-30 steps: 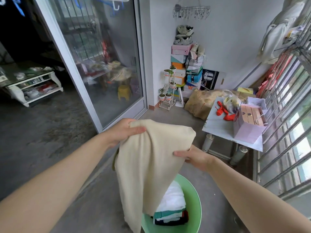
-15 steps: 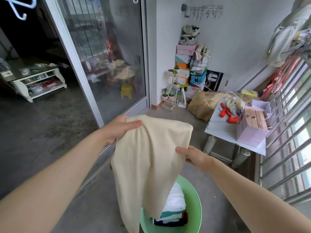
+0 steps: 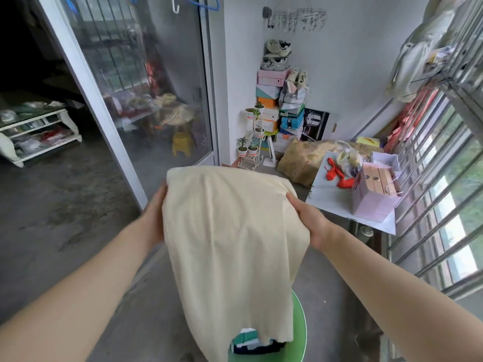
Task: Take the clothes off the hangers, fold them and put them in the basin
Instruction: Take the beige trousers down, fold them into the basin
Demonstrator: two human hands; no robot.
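A cream garment (image 3: 232,244) hangs in front of me, held at its upper edges by both hands. My left hand (image 3: 154,212) grips its left side and my right hand (image 3: 308,218) grips its right side. The cloth drapes down over the green basin (image 3: 299,325) on the floor below. Folded clothes (image 3: 248,340) in white, teal and dark colours show in the basin under the garment's hem. Empty hangers (image 3: 206,3), blue and white, hang at the top of the view.
A glass sliding door (image 3: 146,95) stands to the left. A low table (image 3: 337,202) with a pink bag (image 3: 371,194) sits at the right by the window bars (image 3: 444,178). Shoe boxes (image 3: 271,100) and small potted plants (image 3: 251,142) fill the far corner.
My left hand slid from the top of the garment to its left side and my right hand rose to its right side. The cloth now spreads wider between both hands and covers more of the basin.
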